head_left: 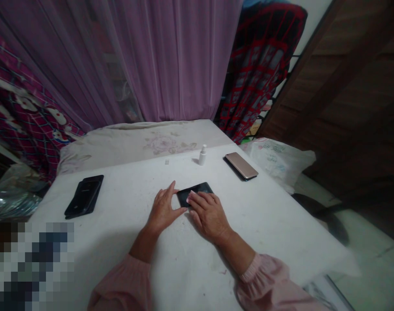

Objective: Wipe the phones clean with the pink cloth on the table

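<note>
The left hand (162,209) is at the left end of a dark phone (201,188) that lies flat near the middle of the table (125,242); its thumb and fingers are spread apart, the thumb at the phone's near left corner and the fingertips at its far left corner. The right hand (211,216) lies over the right part of the same phone, its fingers close together and pressing a small pink cloth (190,197) to the dark face, the thumb tucked toward the near side. Both arms come in from the near side in pink sleeves (128,280). Beyond the phone, slightly right, a small white bottle (202,156) stands upright, and a small grey square (167,162) lies to the left of it. Farther right, a gold phone (242,165) lies on top of a dark item, near the table's right edge. On the left side, two dark phones (85,195) lie overlapping. A purple curtain (177,60) hangs past the far edge, and a white plastic bag (277,160) sits beyond the right edge.
</note>
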{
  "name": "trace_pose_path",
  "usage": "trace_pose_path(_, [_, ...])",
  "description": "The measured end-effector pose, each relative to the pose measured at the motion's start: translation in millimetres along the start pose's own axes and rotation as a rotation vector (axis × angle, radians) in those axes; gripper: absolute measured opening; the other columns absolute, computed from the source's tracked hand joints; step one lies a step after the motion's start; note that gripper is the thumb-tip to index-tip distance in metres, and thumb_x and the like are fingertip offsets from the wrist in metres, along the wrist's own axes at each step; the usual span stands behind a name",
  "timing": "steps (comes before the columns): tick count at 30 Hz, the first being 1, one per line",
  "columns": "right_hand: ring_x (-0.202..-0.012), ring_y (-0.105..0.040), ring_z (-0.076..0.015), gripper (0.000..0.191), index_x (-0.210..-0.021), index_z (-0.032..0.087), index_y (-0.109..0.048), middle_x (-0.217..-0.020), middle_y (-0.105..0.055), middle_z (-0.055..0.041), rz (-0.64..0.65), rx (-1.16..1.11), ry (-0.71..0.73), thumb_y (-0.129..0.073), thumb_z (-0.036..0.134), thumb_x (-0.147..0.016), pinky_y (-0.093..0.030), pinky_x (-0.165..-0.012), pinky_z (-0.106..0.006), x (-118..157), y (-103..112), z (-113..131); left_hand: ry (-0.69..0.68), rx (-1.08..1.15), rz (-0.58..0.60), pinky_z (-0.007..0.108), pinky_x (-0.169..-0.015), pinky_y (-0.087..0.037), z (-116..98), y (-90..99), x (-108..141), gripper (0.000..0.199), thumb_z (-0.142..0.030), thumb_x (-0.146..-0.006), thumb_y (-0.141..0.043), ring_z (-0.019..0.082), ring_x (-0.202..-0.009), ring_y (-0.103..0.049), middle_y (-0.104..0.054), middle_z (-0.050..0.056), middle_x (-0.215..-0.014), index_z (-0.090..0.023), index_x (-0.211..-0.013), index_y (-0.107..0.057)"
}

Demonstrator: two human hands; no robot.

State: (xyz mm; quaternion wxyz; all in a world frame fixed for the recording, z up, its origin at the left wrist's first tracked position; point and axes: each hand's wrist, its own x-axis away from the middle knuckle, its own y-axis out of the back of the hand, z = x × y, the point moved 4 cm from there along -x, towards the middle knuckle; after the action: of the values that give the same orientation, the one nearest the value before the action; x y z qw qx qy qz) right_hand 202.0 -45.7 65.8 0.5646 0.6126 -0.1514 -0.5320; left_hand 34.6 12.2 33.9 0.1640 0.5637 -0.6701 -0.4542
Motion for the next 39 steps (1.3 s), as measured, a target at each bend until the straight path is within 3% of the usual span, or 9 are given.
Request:
trace_pose_path(6, [-0.099, -0.059, -0.0232, 0.028, -0.111, 0.018, -0.069, -0.112, -0.069, -0.0102, -0.154, 0.001, -0.225, -0.05, 0.031, -0.095, -0.042, -0.084, -0.036, 7, -4, -23, 0.009, 0.014, 0.0, 0.052, -0.11, -0.031, 2, -0.3, 0, 0.101, -0.03, -0.069, -0.08, 0.029, -0.118, -0.056, -0.066, 0.006, -0.122, -0.025, -0.15, -0.019])
trace_pose_path(13, [-0.081, -0.06, -0.02, 0.018, -0.096, 0.022, -0.074, -0.085, -0.069, -0.0052, -0.143, -0.105, -0.347, -0.061, 0.027, -0.085, -0.043, -0.073, -0.031, 3, -11, -33, 0.006, 0.004, 0.01, 0.053, -0.111, -0.029, 1, -0.6, 0, 0.101, -0.03, -0.071, -0.078, 0.029, -0.12, -0.055, -0.065, 0.005, -0.123, -0.026, -0.151, -0.016])
trace_pose_path(17, [-0.076, -0.062, -0.0167, 0.016, -0.087, 0.022, -0.073, -0.079, -0.068, -0.0027, -0.222, -0.327, -0.523, -0.058, 0.027, -0.084, -0.046, -0.067, -0.026, 1, -9, -44, 0.005, 0.013, 0.007, 0.052, -0.109, -0.031, 1, -0.6, 1, 0.102, -0.028, -0.07, -0.079, 0.03, -0.119, -0.055, -0.065, 0.005, -0.124, -0.026, -0.151, -0.017])
trace_pose_path(21, [-0.075, -0.064, -0.0158, 0.017, -0.089, 0.022, -0.073, -0.082, -0.069, -0.0023, -0.291, -0.305, -0.607, -0.057, 0.028, -0.084, -0.046, -0.066, -0.025, 2, -9, -54, 0.002, 0.009, 0.01, 0.053, -0.11, -0.031, 2, -1.0, 1, 0.101, -0.028, -0.071, -0.078, 0.03, -0.119, -0.055, -0.065, 0.006, -0.125, -0.026, -0.151, -0.017])
trace_pose_path(25, [-0.065, -0.059, -0.0121, 0.02, -0.097, 0.025, -0.074, -0.088, -0.068, -0.0013, -0.234, -0.089, -0.568, -0.057, 0.024, -0.085, -0.038, -0.055, -0.023, 2, -8, -55, 0.01, 0.0, 0.017, 0.054, -0.112, -0.027, 2, -2.0, 1, 0.101, -0.029, -0.072, -0.077, 0.03, -0.122, -0.053, -0.064, 0.005, -0.124, -0.026, -0.151, -0.015])
trace_pose_path(27, [-0.065, -0.057, -0.0123, 0.021, -0.099, 0.025, -0.073, -0.088, -0.067, -0.0024, -0.204, 0.002, -0.467, -0.056, 0.027, -0.088, -0.037, -0.054, -0.024, 0, -6, -49, 0.012, 0.0, 0.018, 0.054, -0.112, -0.027, 3, -2.5, 1, 0.101, -0.029, -0.071, -0.078, 0.03, -0.122, -0.053, -0.064, 0.005, -0.125, -0.026, -0.151, -0.015])
trace_pose_path(30, [-0.076, -0.057, -0.0176, 0.021, -0.097, 0.022, -0.074, -0.087, -0.066, -0.0061, -0.156, 0.067, -0.27, -0.056, 0.029, -0.089, -0.042, -0.064, -0.028, -5, -1, -35, 0.009, 0.006, 0.009, 0.053, -0.111, -0.029, 3, -2.7, 1, 0.101, -0.028, -0.07, -0.078, 0.03, -0.12, -0.054, -0.064, 0.005, -0.125, -0.025, -0.151, -0.017])
trace_pose_path(33, [-0.085, -0.057, -0.0228, 0.022, -0.096, 0.018, -0.073, -0.092, -0.067, -0.0099, -0.138, 0.067, -0.179, -0.055, 0.027, -0.089, -0.047, -0.075, -0.035, -7, 0, -28, 0.007, 0.015, -0.002, 0.053, -0.11, -0.031, 3, -2.5, 1, 0.101, -0.027, -0.07, -0.079, 0.03, -0.118, -0.055, -0.065, 0.005, -0.124, -0.025, -0.15, -0.018])
trace_pose_path(39, [-0.115, -0.055, -0.0264, 0.034, -0.122, 0.012, -0.063, -0.123, -0.066, -0.0142, -0.121, -0.027, -0.031, -0.051, 0.024, -0.092, -0.046, -0.098, -0.044, -4, -9, -29, -0.012, 0.019, -0.02, 0.053, -0.109, -0.032, 2, -2.1, 1, 0.1, -0.027, -0.07, -0.079, 0.03, -0.116, -0.056, -0.065, 0.006, -0.122, -0.025, -0.15, -0.019])
